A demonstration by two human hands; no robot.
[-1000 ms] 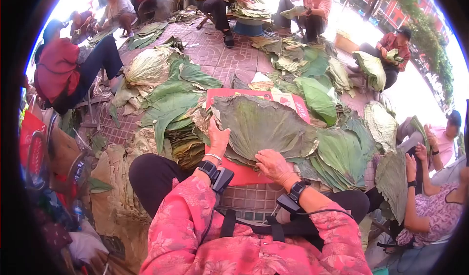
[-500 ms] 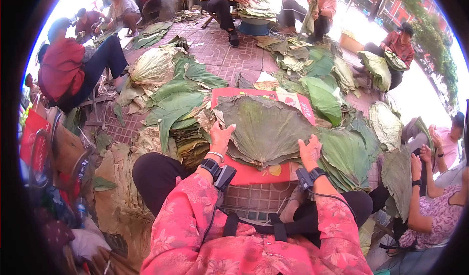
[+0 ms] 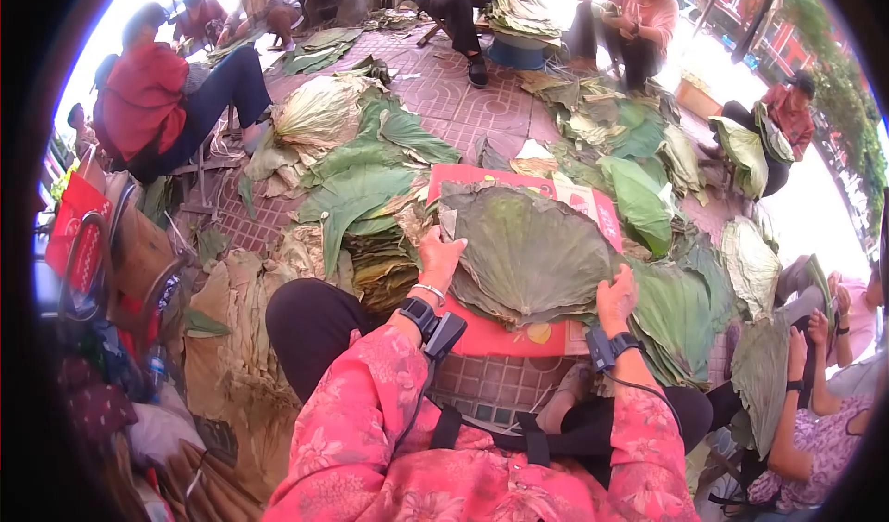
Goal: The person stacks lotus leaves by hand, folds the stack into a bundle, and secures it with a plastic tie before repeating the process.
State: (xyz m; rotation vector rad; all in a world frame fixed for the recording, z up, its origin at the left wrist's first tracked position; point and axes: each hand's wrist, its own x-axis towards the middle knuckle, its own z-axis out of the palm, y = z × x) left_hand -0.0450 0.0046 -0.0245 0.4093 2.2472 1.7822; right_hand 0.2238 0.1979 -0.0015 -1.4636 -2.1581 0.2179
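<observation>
Head view: large dull-green lotus leaf (image 3: 528, 249) spread flat on red board (image 3: 500, 337), board on paved ground before person's knees. Left hand (image 3: 441, 255) lies on leaf's left edge, fingers extended, grip released, palm down. Right hand (image 3: 617, 295) rests on leaf's right edge, fingers loose, grip released. Stack of folded leaves (image 3: 375, 267) just beside left hand. Fresh green leaves (image 3: 676, 304) heaped beside right hand. Seated co-worker in red top (image 3: 139, 96) far left.
</observation>
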